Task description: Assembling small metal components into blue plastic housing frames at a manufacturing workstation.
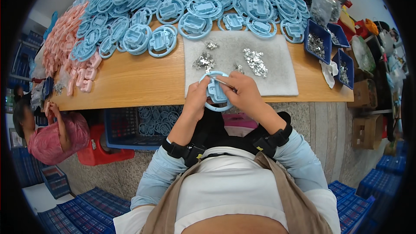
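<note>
My left hand [197, 98] grips a light-blue round plastic casing [216, 93] by its left side, over the near edge of a pale grey mat [277, 80]. The casing has an outer ring and a raised box-like middle. In my right hand [245, 90] is a slim metal tool [225, 83], pointing into the top of the casing; its exact kind is hidden by the fingers. Small shiny metal pieces [203, 61] lie just beyond the casing. A larger heap of silvery metal clips [255, 62] is spread out on the right of the mat.
A big pile of blue casings [203, 6] covers the back of the wooden table [143, 82], with pink plastic parts [65, 39] at left. Blue bins of metal parts [317, 43] stand at right. A blue crate [123, 134] sits below; another person [56, 134] works at far left.
</note>
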`<state>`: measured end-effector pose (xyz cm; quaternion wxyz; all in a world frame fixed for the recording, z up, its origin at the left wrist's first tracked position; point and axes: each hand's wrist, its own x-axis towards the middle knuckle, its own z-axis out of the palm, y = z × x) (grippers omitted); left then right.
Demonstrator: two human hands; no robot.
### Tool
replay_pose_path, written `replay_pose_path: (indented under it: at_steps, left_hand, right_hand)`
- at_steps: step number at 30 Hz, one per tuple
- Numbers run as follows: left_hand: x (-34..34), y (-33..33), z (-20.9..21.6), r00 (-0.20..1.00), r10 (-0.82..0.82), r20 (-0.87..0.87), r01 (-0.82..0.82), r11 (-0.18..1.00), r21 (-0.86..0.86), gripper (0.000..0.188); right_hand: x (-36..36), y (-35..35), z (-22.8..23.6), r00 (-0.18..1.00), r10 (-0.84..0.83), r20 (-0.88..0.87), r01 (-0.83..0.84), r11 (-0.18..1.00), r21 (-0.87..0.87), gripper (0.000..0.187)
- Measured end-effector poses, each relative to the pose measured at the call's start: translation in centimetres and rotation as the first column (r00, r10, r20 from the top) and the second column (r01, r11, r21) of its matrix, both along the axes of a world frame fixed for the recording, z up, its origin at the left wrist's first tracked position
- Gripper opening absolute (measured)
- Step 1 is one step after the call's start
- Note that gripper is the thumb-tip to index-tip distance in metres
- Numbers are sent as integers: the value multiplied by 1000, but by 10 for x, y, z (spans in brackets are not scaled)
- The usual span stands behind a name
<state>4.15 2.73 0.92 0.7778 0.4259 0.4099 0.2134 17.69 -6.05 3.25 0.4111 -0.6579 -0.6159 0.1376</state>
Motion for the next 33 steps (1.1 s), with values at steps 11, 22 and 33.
replay_pose_path:
  at_steps: [11, 22, 33]
  left_hand:
    - [0, -3, 0, 999, 22, 27, -21, 1000, -11, 34]
    - [1, -2, 2, 1000, 17, -12, -17, 1000, -11, 33]
    - [2, -2, 4, 999, 25, -19, -25, 1000, 16, 34]
  right_hand:
    - [6, 16, -5, 981, -5, -196, 8, 1000, 15, 15]
    - [7, 20, -5, 969, 74, 236, -105, 987, 124, 16]
    - [-3, 13, -4, 895, 56, 443, -135, 980, 149, 17]
